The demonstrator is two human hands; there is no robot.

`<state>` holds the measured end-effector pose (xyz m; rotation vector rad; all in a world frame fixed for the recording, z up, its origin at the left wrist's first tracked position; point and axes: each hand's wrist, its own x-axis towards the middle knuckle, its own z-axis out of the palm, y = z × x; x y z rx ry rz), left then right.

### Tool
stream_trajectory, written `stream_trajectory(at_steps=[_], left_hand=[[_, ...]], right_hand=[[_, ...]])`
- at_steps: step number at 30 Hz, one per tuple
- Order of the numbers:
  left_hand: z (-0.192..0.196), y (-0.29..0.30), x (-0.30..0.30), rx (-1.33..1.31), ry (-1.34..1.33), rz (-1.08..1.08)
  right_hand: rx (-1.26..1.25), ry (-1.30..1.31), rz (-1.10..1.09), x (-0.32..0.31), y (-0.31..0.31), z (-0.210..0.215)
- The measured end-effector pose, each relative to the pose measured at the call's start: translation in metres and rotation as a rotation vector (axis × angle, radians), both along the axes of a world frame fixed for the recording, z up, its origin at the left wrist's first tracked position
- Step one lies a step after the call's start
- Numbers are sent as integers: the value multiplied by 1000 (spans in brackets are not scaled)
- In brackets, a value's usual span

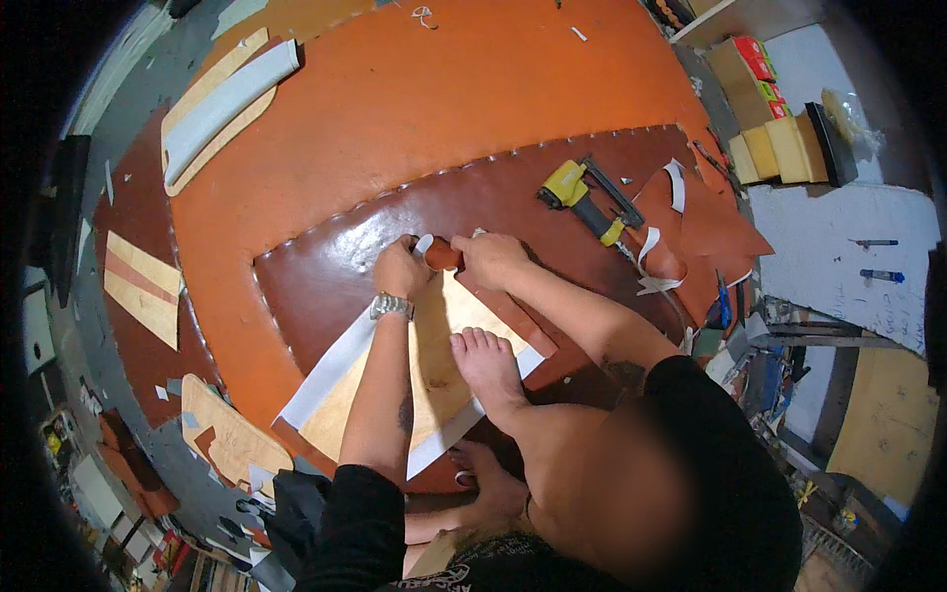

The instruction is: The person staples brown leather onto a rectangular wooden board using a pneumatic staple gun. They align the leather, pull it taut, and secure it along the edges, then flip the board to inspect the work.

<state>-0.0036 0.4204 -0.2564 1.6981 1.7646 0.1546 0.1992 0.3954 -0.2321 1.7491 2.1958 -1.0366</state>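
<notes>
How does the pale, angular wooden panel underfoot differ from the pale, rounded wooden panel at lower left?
The angular panel has white strips along two sides; the rounded panel carries brown and grey scraps. A bare foot rests on the angular panel; no foot touches the rounded panel. Both are pale and wooden.

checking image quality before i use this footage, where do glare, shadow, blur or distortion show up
In the head view, white glare sits on the glossy dark brown sheet; in the head view, a shadow crosses the pale board just right of the left forearm; in the head view, a patch at lower right is smeared; in the head view, edges bend toward a black rim.
</notes>
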Motion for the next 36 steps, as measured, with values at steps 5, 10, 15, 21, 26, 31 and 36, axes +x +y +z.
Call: stream_trajectory(at_steps=[5, 10, 15, 21, 26, 31, 36], left_hand=[[-10, -1, -2, -87, -292, 148], [-3, -43, 15, 60, -508, 120], [3, -77, 31, 323, -376, -4], [3, -95, 42, 369, -98, -178], [6, -125, 55, 325, 191, -331], [8, -142, 59, 250, 142, -154], [2, -145, 57, 187, 165, -171]], right_hand=[[353, -212, 212, -31, -35, -2], [114, -174, 269, -38, -88, -11], [-50, -48, 146, -14, -107, 6], [622, -152, -391, 97, -61, 14], [413, -442, -474, 155, -23, 1], [298, -494, -430, 145, -13, -1], [206, 35, -718, 117, -36, 26]])
